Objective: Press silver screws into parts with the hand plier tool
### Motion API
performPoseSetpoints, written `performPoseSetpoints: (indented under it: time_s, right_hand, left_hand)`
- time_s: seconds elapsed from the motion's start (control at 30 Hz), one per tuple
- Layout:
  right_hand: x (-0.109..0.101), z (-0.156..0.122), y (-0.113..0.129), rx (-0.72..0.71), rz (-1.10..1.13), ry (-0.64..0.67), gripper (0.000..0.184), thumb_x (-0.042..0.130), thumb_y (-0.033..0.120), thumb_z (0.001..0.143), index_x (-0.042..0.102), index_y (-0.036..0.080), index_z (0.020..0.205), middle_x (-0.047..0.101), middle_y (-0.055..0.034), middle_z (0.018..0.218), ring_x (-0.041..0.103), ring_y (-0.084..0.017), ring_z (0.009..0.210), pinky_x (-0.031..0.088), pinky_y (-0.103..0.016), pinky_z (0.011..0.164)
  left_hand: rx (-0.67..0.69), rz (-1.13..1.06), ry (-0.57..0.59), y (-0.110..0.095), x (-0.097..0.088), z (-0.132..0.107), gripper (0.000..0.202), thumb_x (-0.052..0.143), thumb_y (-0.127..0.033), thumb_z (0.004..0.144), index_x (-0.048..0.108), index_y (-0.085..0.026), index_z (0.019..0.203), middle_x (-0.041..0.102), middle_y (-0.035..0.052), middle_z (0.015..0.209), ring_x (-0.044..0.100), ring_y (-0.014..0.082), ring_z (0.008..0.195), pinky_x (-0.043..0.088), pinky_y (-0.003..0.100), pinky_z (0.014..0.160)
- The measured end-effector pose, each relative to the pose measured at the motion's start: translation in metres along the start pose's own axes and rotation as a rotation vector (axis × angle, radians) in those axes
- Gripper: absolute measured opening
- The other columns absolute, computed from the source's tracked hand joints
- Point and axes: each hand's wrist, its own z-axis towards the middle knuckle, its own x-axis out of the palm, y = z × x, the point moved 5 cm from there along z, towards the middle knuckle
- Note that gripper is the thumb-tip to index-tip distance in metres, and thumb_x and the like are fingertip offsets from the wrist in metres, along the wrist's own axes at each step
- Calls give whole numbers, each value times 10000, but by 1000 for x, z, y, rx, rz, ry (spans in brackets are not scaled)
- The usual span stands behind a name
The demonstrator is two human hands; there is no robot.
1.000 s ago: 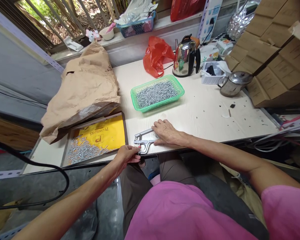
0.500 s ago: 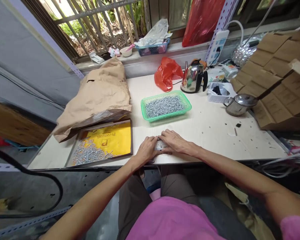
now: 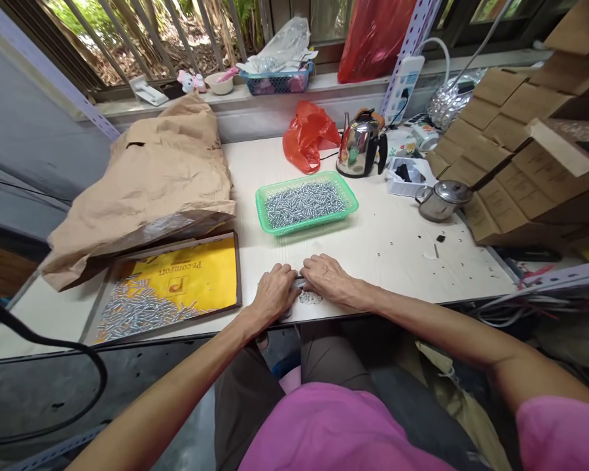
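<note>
Both hands meet at the table's near edge, a small gap between them. My left hand [image 3: 276, 290] is closed, its fingers curled down over something mostly hidden under the palm. My right hand [image 3: 330, 278] is closed as well, fingertips bent onto a small greyish piece in the gap. Just below the fingers lies a small shiny, silvery patch [image 3: 310, 297], too small to make out. Beyond the hands stands a green plastic basket [image 3: 269, 230] full of short silvery metal pins [image 3: 307, 204]. Left of my left hand is a shallow tray [image 3: 238, 275] with more pins [image 3: 142, 313] over a yellow sheet [image 3: 206, 268].
A large brown paper bag [image 3: 152, 176] slumps behind the tray. Farther back are a red plastic bag [image 3: 307, 134] and a steel kettle [image 3: 360, 147]. To the right sit a white plastic container [image 3: 407, 186], a lidded metal pot [image 3: 442, 203] and stacked cardboard boxes [image 3: 510, 163].
The view has swung slightly right, so the table things appear farther left. Between the hands, the greyish piece shows less, and the silvery patch has come into sight below the fingers.
</note>
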Motion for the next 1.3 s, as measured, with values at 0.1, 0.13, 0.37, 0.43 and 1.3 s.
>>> performPoseSetpoints:
  time_s: [0.1,0.13,0.37,0.43,1.3]
  right_hand:
    - [5,4,-1,-6,16,-11,195,525,293,938,641,138,909,627,-92,899,550,-200,876,334,-305,730]
    - [6,5,-1,-4,22,-12,209,513,299,944,644,140,907,627,-90,889,551,-198,863,330,-304,723]
    - [-8,-1,-13,-20,67,-59,406,647,446,841,628,131,1098,606,-112,1028,527,-227,962,352,-307,782]
    - [-8,-2,-20,-77,120,-39,521,649,529,810,614,126,1139,602,-117,1037,528,-233,966,361,-311,797]
    - [1,38,96,-662,17,-46,89,567,197,868,630,160,816,578,-86,904,451,-212,899,336,-338,747]
  left_hand:
    - [-45,-26,1,0,-1,2,208,500,-317,909,639,-166,941,616,96,951,537,248,974,459,339,756]
    - [-51,-33,0,0,-1,3,208,498,-321,912,641,-170,932,618,92,944,539,244,974,459,335,757]
    - [-85,-74,-129,0,4,-10,290,535,-299,886,587,-142,1124,618,136,1114,539,279,1064,481,395,853]
    - [-79,-107,-224,-8,11,-20,329,511,-223,890,546,-121,1201,556,174,1278,498,298,1197,444,437,964]
    - [180,-274,-544,-39,22,-120,181,500,-234,926,626,-178,1043,656,68,971,594,176,938,488,298,838]
